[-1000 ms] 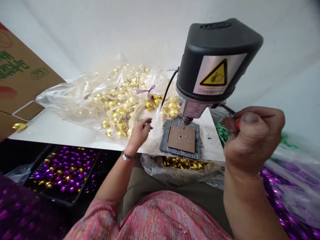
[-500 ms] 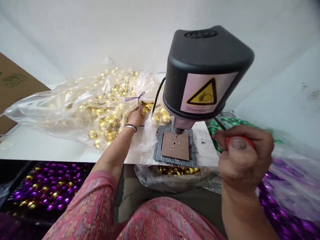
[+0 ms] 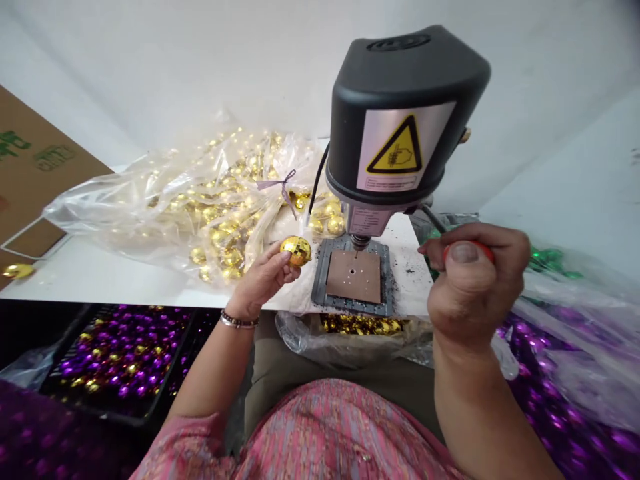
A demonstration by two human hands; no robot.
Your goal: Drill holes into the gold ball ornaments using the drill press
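My left hand [image 3: 263,280] pinches a gold mirror ball [image 3: 296,251] between thumb and fingers, just left of a drill press [image 3: 400,127]. Fingers of my right hand [image 3: 475,287] wrap round the red knob [image 3: 470,252] of the press's lever. Under the chuck [image 3: 361,243] lies a brown square board [image 3: 354,283] with a dark hole in it, set on the grey metal base [image 3: 320,293]. Dark shavings are scattered about the base. Behind my left hand a clear plastic bag [image 3: 165,193] of gold balls spreads over the white table [image 3: 125,283].
An open bag of gold pieces [image 3: 365,325] sits below the table edge by my lap. Purple and gold balls fill a black crate [image 3: 120,360] at lower left. Purple balls [image 3: 540,387] and green ones [image 3: 550,260] lie at right. A cardboard box [image 3: 45,160] stands at far left.
My left hand has come out of the bag of gold balls towards me, now with a gold mirror ball in it. My right hand stays on the lever knob.
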